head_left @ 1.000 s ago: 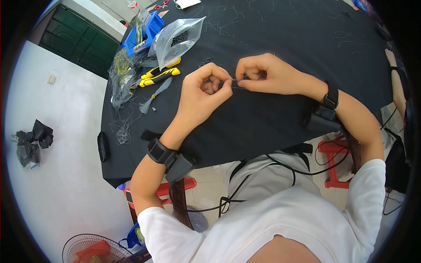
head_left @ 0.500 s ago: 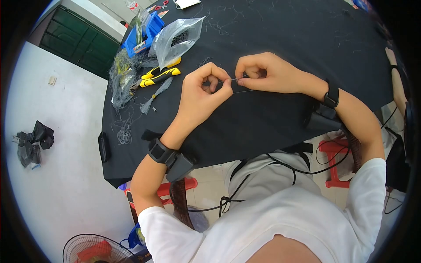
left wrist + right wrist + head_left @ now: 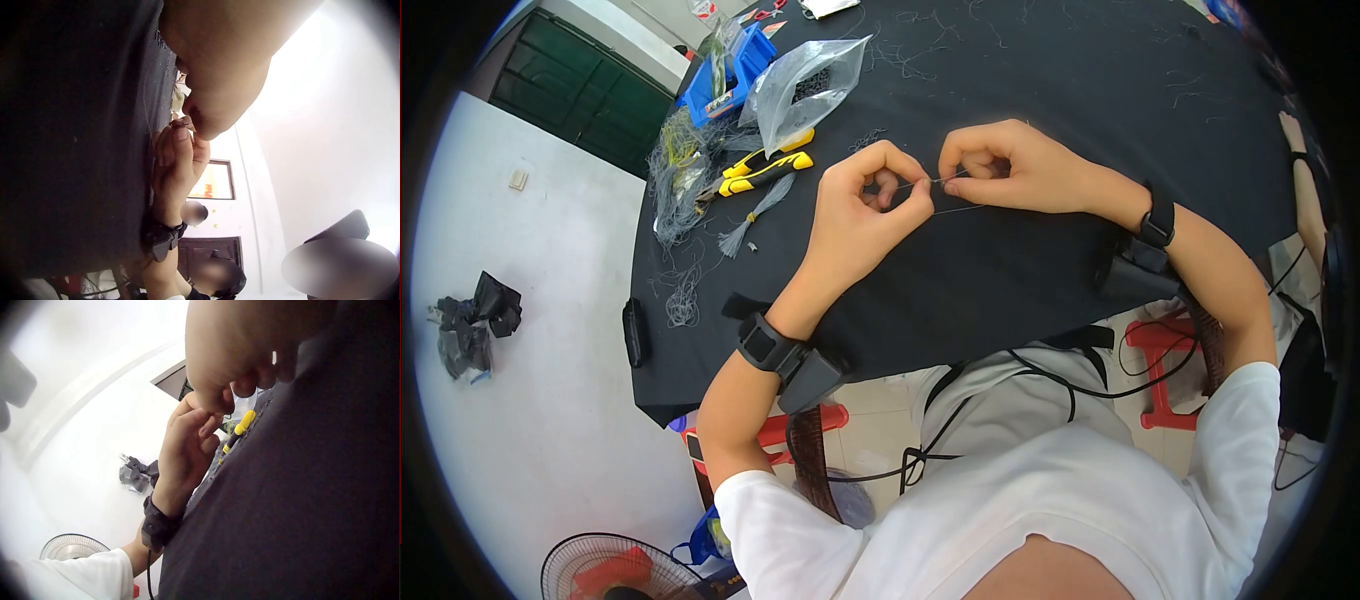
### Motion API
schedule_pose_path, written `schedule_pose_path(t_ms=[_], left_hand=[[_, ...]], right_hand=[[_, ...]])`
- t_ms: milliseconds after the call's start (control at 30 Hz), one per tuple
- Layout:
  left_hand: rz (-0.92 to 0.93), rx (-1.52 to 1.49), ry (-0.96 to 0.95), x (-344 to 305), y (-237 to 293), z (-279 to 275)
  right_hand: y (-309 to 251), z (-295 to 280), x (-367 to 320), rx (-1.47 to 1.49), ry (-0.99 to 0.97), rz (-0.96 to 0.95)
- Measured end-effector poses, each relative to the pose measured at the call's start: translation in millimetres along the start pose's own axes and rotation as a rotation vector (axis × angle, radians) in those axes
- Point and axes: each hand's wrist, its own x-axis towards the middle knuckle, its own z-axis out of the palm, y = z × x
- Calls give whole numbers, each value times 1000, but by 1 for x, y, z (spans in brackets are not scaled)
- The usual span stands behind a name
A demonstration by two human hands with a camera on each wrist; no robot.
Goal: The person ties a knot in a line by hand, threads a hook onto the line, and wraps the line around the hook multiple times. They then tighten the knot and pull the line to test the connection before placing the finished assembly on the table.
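Both hands meet over the black tablecloth (image 3: 1000, 270) in the head view. The left hand (image 3: 868, 205) pinches a thin line (image 3: 960, 210) between thumb and index finger. The right hand (image 3: 1025, 170) pinches the same thin strand just beside it, its other fingers curled. A loose end of line stretches below the right fingertips. In the left wrist view the right hand (image 3: 178, 162) touches thumb to finger close to the left hand (image 3: 219, 62). The right wrist view has the left hand (image 3: 187, 447) under the right hand (image 3: 250, 344); the line there is too fine to follow.
Yellow-black pliers (image 3: 768, 173), a tied bundle of grey strands (image 3: 757, 217), a clear bag (image 3: 808, 95) and a blue bin (image 3: 740, 72) lie at the left. Tangled line (image 3: 683, 300) sits near the left edge. Another person's arm (image 3: 1305, 190) rests at the far right.
Since a second ago the right hand has shifted very slightly, and the loose line below the fingers stands at a different angle. Both hands keep their pinch.
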Motion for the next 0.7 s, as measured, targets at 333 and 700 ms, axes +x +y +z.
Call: schedule_pose_path(t_ms=[333, 700], left_hand=[[11, 34, 17, -1, -1, 1], [-87, -247, 37, 1, -2, -1]], right_hand=[[-3, -2, -1, 10, -20, 42], [2, 0, 1, 106, 143, 60]])
